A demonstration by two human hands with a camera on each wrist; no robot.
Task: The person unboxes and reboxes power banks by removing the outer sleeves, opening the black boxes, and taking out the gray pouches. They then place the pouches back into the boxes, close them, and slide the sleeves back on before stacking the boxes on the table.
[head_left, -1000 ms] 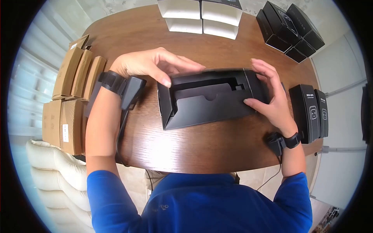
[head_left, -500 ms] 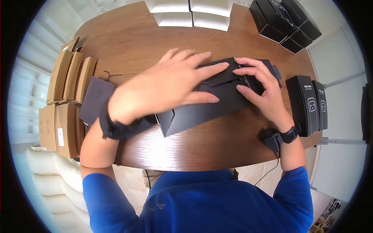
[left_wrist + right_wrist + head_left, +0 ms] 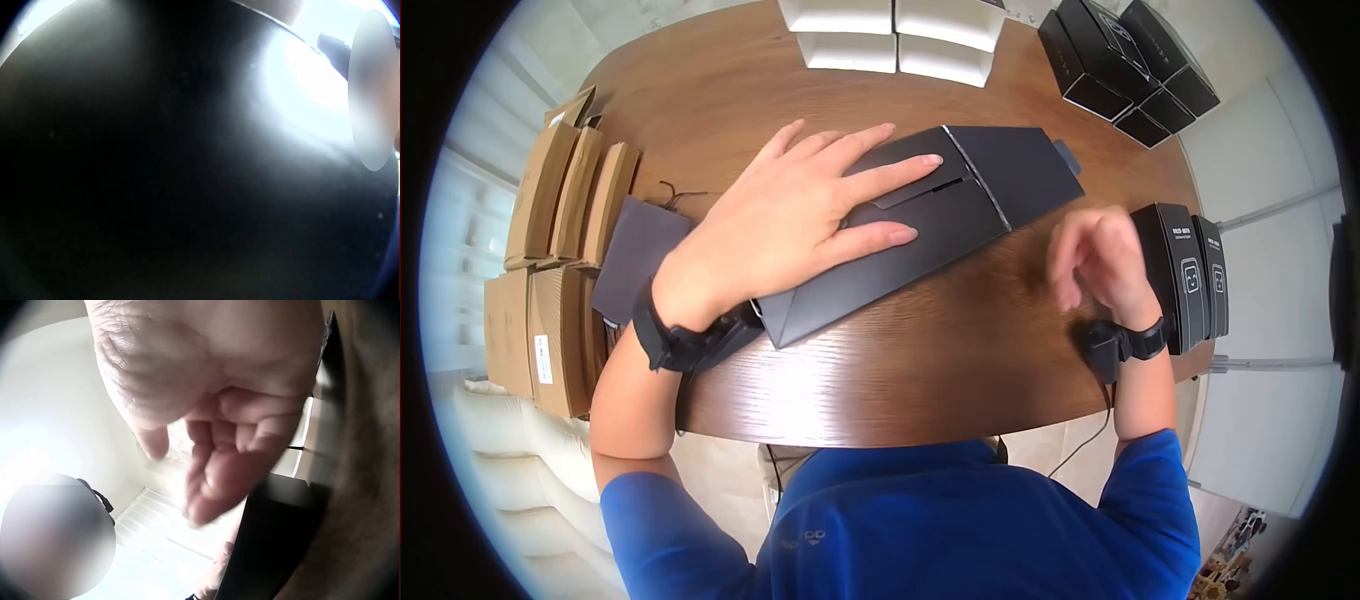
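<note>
A long black cardboard box (image 3: 955,222) lies slantwise on the table, its top panels folded over the opening and a wide end flap (image 3: 1022,170) spread out to the right. My left hand (image 3: 790,215) rests flat on top with the fingers spread, covering part of the lid. Off the box's right end, my right hand (image 3: 1103,255) hovers with loosely bent fingers and holds nothing. In the right wrist view that hand (image 3: 231,431) shows its palm, and the black box (image 3: 269,544) is beyond it. Dark box surface fills most of the left wrist view.
Brown cartons (image 3: 560,330) stand along the left edge beside a dark grey piece (image 3: 635,260). White open boxes (image 3: 847,50) stand at the back, and stacked black boxes (image 3: 1100,60) at the back right. Upright black boxes (image 3: 1170,270) are close to my right hand.
The open top of the box is now covered by its panels. My left hand moved from the far left rim onto the lid. My right hand let go of the right end and drew back.
</note>
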